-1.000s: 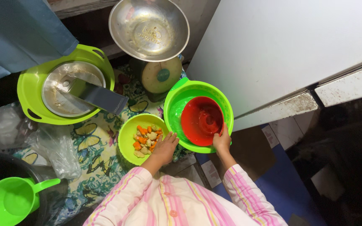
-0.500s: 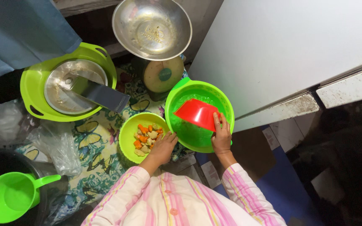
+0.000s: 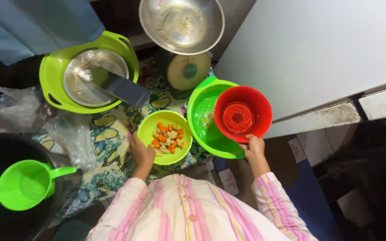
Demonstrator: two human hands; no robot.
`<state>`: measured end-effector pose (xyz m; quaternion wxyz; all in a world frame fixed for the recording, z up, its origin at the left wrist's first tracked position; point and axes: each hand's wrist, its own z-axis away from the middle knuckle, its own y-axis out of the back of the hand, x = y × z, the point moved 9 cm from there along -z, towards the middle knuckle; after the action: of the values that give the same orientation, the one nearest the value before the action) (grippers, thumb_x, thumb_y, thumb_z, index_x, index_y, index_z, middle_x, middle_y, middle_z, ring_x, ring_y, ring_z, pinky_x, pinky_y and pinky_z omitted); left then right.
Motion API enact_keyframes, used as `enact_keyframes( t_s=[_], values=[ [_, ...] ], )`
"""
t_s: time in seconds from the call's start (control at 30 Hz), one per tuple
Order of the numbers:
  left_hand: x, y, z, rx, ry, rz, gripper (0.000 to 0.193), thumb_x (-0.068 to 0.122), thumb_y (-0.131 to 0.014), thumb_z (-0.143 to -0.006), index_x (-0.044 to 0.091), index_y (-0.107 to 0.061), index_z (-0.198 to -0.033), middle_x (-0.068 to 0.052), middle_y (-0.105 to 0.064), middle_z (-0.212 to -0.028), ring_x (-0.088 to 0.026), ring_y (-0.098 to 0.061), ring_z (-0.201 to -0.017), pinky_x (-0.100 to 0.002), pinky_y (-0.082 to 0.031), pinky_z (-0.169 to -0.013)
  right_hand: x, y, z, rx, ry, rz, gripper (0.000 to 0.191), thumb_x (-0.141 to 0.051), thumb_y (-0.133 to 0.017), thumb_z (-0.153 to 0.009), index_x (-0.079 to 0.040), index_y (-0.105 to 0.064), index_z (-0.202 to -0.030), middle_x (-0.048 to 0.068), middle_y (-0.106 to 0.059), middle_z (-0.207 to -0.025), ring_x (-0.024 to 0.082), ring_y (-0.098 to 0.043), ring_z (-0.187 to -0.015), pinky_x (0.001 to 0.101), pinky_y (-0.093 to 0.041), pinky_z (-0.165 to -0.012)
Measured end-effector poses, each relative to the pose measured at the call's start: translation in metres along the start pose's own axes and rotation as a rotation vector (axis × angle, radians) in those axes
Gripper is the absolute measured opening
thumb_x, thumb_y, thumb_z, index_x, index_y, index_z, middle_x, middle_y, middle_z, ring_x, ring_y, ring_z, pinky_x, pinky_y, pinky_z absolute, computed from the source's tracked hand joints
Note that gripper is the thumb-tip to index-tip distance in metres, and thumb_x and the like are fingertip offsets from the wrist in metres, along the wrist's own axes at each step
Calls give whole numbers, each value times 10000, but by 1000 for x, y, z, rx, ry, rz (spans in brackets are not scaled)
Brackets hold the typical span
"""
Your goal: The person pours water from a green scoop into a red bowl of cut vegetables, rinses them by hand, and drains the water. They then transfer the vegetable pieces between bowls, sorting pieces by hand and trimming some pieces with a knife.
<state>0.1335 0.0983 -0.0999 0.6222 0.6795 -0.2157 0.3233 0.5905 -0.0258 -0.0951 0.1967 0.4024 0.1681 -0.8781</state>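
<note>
We see the right hand gripping the red bowl over the green basin at the tabletop's right edge; the left hand clasps the vegetable bowl beside it.

Home kitchen: weighing scale, chopped vegetables (in a bowl), patterned tablecloth.

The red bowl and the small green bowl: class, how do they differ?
The red bowl is empty; the small green bowl holds chopped orange and pale pieces. The red bowl is gripped by the right hand above a larger green bowl; the small green bowl rests on the patterned cloth against the left hand. Both are round.
</note>
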Motion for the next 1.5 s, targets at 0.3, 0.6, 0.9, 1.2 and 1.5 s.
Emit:
enact_keyframes(
  t_s=[0.3,0.6,0.9,1.2,1.5],
  values=[
    [-63,-34,22,-162,674,721,348,-60,-593,-779,-13,-660,-1117,-123,-705,-985,-225,-661,-804,-372,-528,-671,23,-2,8,-89,-171,-80,311,59,-521,-931,111,-502,-1237,241,-621,-1217,387,-676,-1077,522,-582,-915],
    [-138,68,54,80,684,673,350,-48,-579,-791,17,-674,-1121,-74,-695,-951,-195,-642,-812,-344,-515,-690,104,-64,49,-494,-327,245,280,-39,-582,-935,30,-600,-1205,178,-703,-1098,303,-699,-915,427,-582,-772],
    [-168,80,88,189,756,664,355,49,-702,-830,28,-687,-1184,-116,-749,-1049,-224,-699,-892,-370,-549,-774,191,-110,101,-565,-543,402,201,-43,-562,-942,39,-617,-1116,186,-709,-1034,295,-722,-855,404,-635,-690],
    [-98,117,104,335,231,-163,537,44,-746,-776,20,-589,-1289,-231,-562,-1227,-446,-512,-1176,-524,-431,-1013,192,-127,99,-339,-622,176,303,-37,-553,-952,20,-563,-1249,214,-683,-1207,386,-721,-1001,448,-636,-769],
    [-54,70,118,130,-89,-133,305,102,-737,-786,43,-708,-1084,-168,-624,-1146,-389,-528,-1158,-518,-409,-993,201,-124,106,-298,-630,181,281,-135,-514,-1029,-30,-562,-1285,196,-676,-1239,366,-686,-1099,529,-600,-909]
  ],
)
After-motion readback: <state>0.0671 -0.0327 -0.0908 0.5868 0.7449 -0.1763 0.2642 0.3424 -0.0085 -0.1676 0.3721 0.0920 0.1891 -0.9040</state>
